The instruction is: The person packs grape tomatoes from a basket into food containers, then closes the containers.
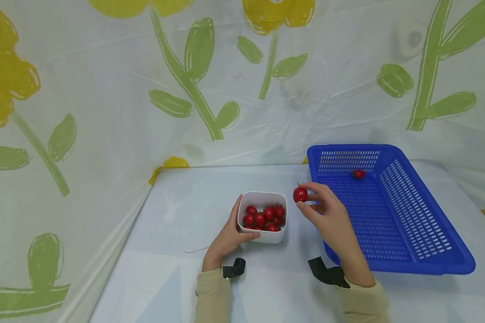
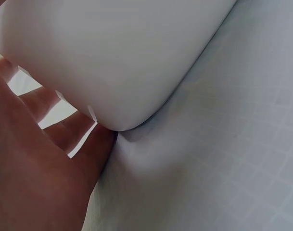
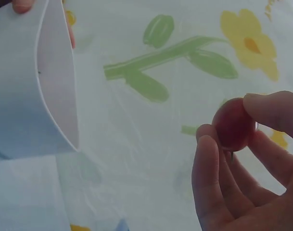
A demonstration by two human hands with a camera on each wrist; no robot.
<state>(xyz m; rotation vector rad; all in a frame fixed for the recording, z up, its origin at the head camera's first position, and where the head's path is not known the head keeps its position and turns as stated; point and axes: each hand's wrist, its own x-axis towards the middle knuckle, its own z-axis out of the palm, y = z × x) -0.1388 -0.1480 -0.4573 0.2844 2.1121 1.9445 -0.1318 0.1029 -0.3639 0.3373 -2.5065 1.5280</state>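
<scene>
A white square container [image 1: 268, 237] stands on the table, with several red cherry tomatoes [image 1: 260, 219] inside. My left hand [image 1: 228, 240] grips its left side, thumb at the near wall and fingers along the side. In the left wrist view the fingers lie against the smooth white wall [image 2: 112, 57]. Right of the container, my right hand [image 1: 329, 217] pinches one cherry tomato [image 1: 300, 194] between thumb and fingers, above the table. The right wrist view shows this held tomato [image 3: 233, 125] apart from the container [image 3: 21, 91].
A large blue perforated basket [image 1: 424, 215] stands at the right, with a single cherry tomato [image 1: 359, 174] near its far wall. A pale, see-through lid-like piece [image 1: 200, 231] lies left of the container. Behind the table hangs a flower-printed sheet [image 1: 113, 89].
</scene>
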